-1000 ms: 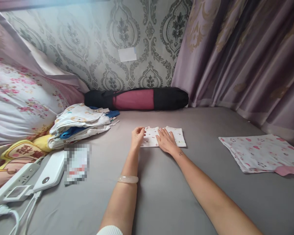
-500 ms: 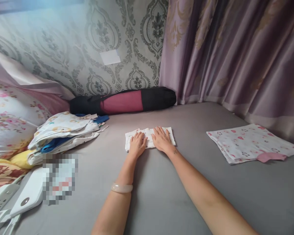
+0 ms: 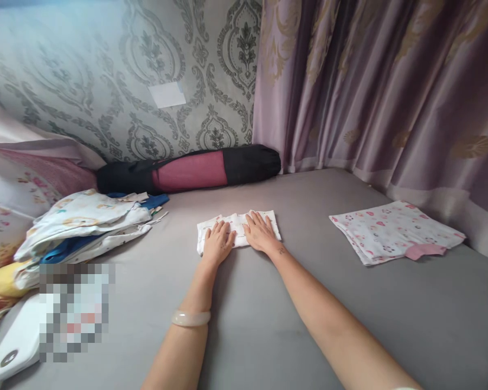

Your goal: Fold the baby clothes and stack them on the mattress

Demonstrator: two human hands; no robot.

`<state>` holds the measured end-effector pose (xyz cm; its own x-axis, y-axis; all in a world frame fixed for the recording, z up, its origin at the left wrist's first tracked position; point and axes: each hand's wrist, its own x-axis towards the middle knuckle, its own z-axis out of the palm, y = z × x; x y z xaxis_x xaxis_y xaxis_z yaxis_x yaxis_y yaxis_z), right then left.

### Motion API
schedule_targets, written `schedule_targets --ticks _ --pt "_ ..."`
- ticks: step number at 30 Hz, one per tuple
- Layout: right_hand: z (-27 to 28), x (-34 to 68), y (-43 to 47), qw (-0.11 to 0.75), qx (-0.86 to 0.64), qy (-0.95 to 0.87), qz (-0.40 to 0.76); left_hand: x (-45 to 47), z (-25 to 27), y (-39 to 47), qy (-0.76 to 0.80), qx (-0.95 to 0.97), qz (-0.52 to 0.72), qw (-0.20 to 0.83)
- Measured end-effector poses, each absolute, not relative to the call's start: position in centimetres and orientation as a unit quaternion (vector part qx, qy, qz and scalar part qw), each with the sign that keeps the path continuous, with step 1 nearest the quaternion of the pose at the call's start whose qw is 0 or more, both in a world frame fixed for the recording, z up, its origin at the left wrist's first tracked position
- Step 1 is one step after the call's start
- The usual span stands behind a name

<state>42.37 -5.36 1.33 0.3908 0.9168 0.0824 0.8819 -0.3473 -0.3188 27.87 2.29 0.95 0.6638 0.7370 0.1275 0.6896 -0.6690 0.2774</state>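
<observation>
A small folded white cloth point(image 3: 239, 230) with a faint print lies flat on the grey bed sheet point(image 3: 260, 314). My left hand point(image 3: 218, 241) rests palm down on its left part, fingers stretched out. On the right part my right hand point(image 3: 261, 231) presses flat as well, its fingers slightly spread. Parts of the cloth are hidden under both hands. Off to the right lies a larger folded white cloth point(image 3: 390, 227) with pink and red prints and a pink edge piece.
At the left sits a pile of printed clothes point(image 3: 89, 216) beside a floral pillow point(image 3: 8, 189). In front of it are a white device point(image 3: 20, 336) and a blurred-out item point(image 3: 77, 314). A black and red roll bag point(image 3: 191, 170) lies along the wall, near the purple curtain point(image 3: 350, 81).
The view has turned slightly right, so everything sits further left in the picture. Both hands stay flat on the folded cloth, with no clear movement over it.
</observation>
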Motion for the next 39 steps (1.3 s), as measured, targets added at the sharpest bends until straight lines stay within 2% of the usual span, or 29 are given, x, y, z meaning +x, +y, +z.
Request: schedule_targets --ticks 6,16,21,28,34,39 --pt "1.3 43.8 -5.6 0.149 -0.863 -0.483 0.008 27.3 0.1 3.5 0.438 0.887 0.143 0.038" --pt "0.9 44.2 -5.5 0.115 -0.867 -0.484 0.023 27.4 -0.2 4.3 0.472 0.874 0.083 0.08" --pt "1.7 45.8 -4.9 0.094 -0.855 -0.51 0.005 27.7 1.4 5.1 0.469 0.879 0.067 0.057" --pt "3.6 50.0 -3.5 0.026 -0.825 -0.561 0.065 27.8 4.2 9.5 0.455 0.887 -0.05 0.055" --pt "4.8 51.3 -2.3 -0.014 -0.826 -0.552 0.114 28.0 4.8 12.1 0.456 0.883 -0.074 0.082" --pt "5.3 51.7 -2.1 -0.011 -0.827 -0.549 0.121 27.9 4.9 12.3 0.463 0.88 -0.067 0.085"
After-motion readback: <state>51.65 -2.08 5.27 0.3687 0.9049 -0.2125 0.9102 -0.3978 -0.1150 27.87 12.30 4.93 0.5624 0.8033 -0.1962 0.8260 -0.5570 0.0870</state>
